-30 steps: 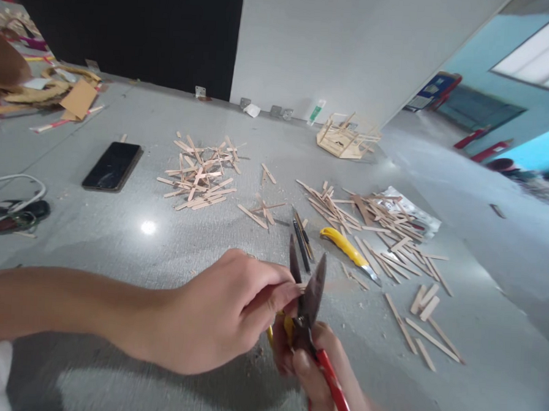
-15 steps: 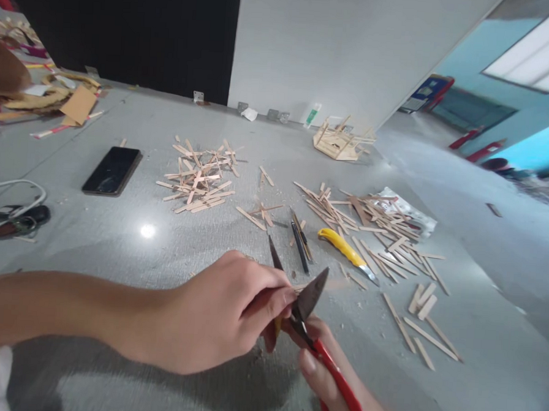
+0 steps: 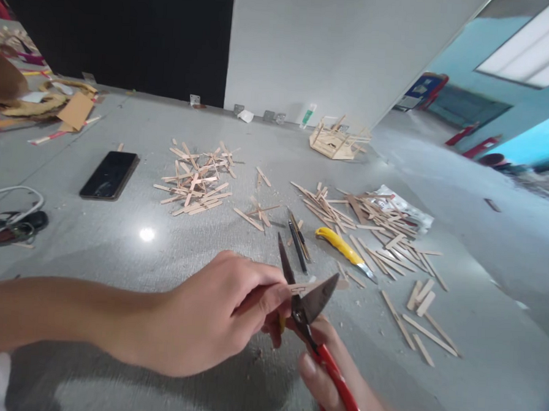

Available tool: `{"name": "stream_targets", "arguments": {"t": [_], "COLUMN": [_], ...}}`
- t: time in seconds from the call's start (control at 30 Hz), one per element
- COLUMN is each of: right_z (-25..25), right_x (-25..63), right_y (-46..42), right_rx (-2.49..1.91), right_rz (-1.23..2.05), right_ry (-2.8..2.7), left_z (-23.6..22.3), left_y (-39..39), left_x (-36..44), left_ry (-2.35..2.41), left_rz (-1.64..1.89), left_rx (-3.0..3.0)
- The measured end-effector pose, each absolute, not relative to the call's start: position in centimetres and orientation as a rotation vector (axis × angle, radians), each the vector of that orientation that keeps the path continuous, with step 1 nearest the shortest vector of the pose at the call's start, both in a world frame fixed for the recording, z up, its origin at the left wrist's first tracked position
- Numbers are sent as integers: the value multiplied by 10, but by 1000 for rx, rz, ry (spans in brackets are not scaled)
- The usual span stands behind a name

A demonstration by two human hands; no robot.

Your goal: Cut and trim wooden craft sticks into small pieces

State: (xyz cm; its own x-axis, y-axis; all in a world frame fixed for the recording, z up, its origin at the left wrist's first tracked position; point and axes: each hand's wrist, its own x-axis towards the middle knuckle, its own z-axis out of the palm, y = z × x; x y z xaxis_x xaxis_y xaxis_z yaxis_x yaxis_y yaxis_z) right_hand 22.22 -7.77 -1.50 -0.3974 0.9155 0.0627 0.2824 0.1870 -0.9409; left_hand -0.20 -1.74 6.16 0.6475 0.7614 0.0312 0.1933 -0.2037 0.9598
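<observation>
My left hand (image 3: pixel 222 316) is closed, its thumb and fingers pinching a flat wooden craft stick (image 3: pixel 301 288). The stick's rounded far end sticks out to the right, past the blades. My right hand (image 3: pixel 323 367) grips red-handled scissors (image 3: pixel 311 330). Their dark metal blades are spread apart, pointing up and away, with the stick lying between them. My left fingertips are right beside the scissors' pivot. A small yellow part (image 3: pixel 282 322) shows below those fingers; I cannot make out what it belongs to.
Beyond my hands lie a dark pen (image 3: pixel 297 246) and a yellow utility knife (image 3: pixel 343 249). Craft sticks are heaped at centre (image 3: pixel 197 183) and to the right (image 3: pixel 388 220). A phone (image 3: pixel 110 175) rests left; a small stick-built frame (image 3: pixel 337 140) stands near the wall.
The craft stick now shows more clearly between the blades, its end reaching farther right. The scissors have shifted slightly to the right. My left hand keeps its pinch, and the view has moved a little.
</observation>
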Motion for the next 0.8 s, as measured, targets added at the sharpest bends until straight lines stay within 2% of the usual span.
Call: {"name": "stream_targets", "arguments": {"t": [0.37,0.63,0.8], "right_z": [-10,-28,-10], "right_x": [215,228,215], "right_y": [-76,-84,-77], "right_rx": [-1113,-1139,-1188], "right_rz": [1196,1102,1167], "right_ry": [-1836,-1861,-1818], "left_z": [60,59,59], "left_y": [-14,-14,-13], "left_x": [0,0,0], "left_ry": [745,755,735], "left_rz": [583,556,554], "left_rx": [1771,1743,1737]}}
